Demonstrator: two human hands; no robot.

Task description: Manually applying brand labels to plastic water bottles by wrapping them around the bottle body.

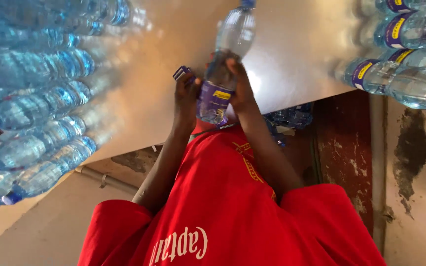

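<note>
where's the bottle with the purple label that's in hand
In the head view the bottle is upper centre, gripped by the right hand with the left hand against its label, above the pale table, between bottle rows left and right.

bottles at left (35, 123): clear plastic water bottles with blue caps, lying packed side by side in rows
bottles at right (400, 64): same kind, purple-and-yellow labels, stacked lying down
metal sheet (183, 29): shiny, pale, reflecting the bottles
wall (420, 197): pale plaster, dark chipped patch
pipe (109, 181): pale, along the wall
door frame (343, 148): red-brown, peeling paint
</note>
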